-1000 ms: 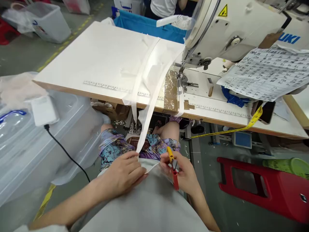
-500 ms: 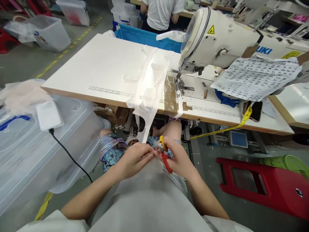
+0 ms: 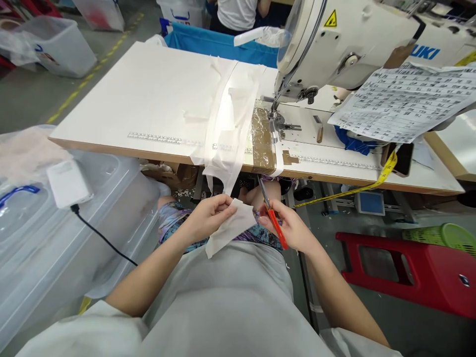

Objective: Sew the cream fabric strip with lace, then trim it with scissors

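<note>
Pinched in my left hand (image 3: 213,216) is a piece of thin white fabric (image 3: 235,225), which hangs down over my lap. My right hand (image 3: 288,225) grips scissors with red handles (image 3: 275,224), their metal blades pointing up toward the table edge. The blades are apart from the held fabric. Beyond my left hand, a long strip of sheer white fabric (image 3: 226,148) lies across the table and droops over its front edge. The sewing machine (image 3: 316,54) stands past my right hand, a white band under its needle area.
The white table (image 3: 111,94) has a printed ruler along its front. A handwritten sheet (image 3: 405,104), a phone (image 3: 403,161) and a yellow tape measure (image 3: 345,193) are at the right. Plastic boxes (image 3: 122,198) stand left, a red stool (image 3: 412,272) right. Someone in white (image 3: 236,15) sits behind.
My hands have drawn apart, the right one moving away with the scissors, whose blades now point up. The fabric piece in my left hand now hangs spread in view.
</note>
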`<state>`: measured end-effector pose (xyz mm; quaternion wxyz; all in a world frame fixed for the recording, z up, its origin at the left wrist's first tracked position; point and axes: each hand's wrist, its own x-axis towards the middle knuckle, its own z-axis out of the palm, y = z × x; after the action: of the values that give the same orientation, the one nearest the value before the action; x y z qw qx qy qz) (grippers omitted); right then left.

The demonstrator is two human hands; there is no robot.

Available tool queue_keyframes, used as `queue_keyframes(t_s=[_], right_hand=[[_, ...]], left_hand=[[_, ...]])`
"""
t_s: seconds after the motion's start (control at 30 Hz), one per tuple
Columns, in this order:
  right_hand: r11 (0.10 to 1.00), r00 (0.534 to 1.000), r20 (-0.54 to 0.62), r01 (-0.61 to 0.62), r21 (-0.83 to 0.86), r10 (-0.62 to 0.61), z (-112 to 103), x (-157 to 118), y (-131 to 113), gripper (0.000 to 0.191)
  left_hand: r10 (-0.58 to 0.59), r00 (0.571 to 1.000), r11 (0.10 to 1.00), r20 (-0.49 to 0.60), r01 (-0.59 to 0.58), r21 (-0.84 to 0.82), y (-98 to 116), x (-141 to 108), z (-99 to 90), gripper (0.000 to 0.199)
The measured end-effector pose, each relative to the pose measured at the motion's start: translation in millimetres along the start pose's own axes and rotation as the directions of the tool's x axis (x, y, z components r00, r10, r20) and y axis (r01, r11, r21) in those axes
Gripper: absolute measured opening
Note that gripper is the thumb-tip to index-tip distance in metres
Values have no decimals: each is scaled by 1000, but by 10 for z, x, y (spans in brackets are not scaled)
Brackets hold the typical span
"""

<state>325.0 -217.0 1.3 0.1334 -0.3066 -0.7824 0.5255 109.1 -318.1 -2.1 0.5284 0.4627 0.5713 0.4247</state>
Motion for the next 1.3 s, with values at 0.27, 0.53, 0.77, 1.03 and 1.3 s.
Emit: queue_keyframes(t_s=[0.27,0.53,0.77,1.03,1.3], right_hand=[[992,927,371,-9,-126,56,-200,91,118,53],[986,872,482,-10,-164,88,-167,253,150,55],[954,895,441,69,-292,70,-144,303,173,57],[845,953,283,62,-531,108,-81,259,199,61],[821,952,295,108,-561,77,-17,228,235,61]], left_hand=[[-160,986,945,38,165,-282,-63,49,20,57],[-211,976,905,62,219,-366,-190,65,-11,56],[-250,966,884,65,256,-392,-282,121,-45,57],[-256,963,884,87,270,-383,-395,163,-72,57],[-215,972,886,98,236,-398,-443,85,-63,51]])
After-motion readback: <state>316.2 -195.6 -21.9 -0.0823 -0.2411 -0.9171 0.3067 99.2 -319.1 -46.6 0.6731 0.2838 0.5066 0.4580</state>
